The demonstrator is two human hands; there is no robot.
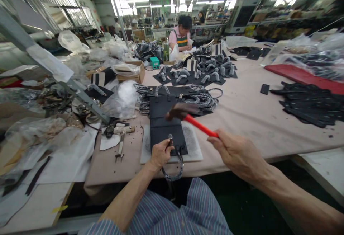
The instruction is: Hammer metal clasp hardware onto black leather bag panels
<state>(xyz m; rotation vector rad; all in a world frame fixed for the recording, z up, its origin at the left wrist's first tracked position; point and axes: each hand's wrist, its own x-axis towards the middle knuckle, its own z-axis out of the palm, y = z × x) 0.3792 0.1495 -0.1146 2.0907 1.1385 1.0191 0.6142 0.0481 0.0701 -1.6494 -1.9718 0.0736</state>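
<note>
My right hand (236, 152) is wrapped round the red handle of a hammer (201, 125). The hammer's head is smeared by motion and hangs above a black bag panel (163, 134). Closed low on the panel, my left hand (161, 154) pinches a short metal punch (170, 138) that stands upright, its lower end hidden by the fingers. The panel lies on a pale grey slab (197, 152). A plastic-wrapped handle (174, 175) loops from the panel's near end over the table edge, and another wrapped handle (162, 89) arches at its far end.
Behind the panel is a pile of wrapped handles (209, 102). A pair of pliers (120, 149) lies to the left, near a slanting metal post (88, 98). Black strips (314, 104) and a phone-like black object (264, 89) are on the right. A co-worker (182, 36) sits across the table.
</note>
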